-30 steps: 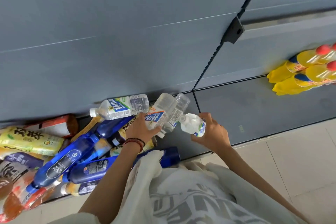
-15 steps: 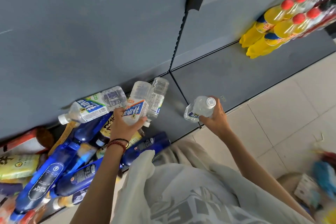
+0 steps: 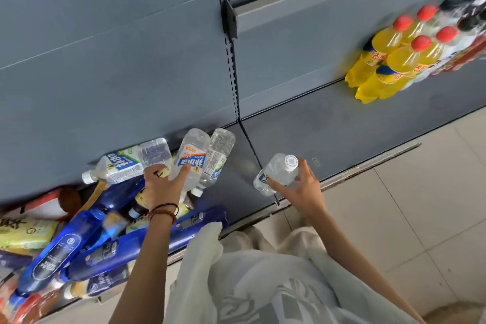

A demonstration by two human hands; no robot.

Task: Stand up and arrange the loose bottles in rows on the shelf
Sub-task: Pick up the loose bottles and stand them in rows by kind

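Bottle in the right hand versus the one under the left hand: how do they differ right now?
The right bottle, held by the right hand, is near upright, white cap facing the camera; the left bottle, gripped by the left hand, lies side-on in the pile. The left bottle shows its blue label face-on; the right bottle only a sliver. Both are clear.

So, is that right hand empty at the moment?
No, the right hand grips a clear bottle with a white cap.
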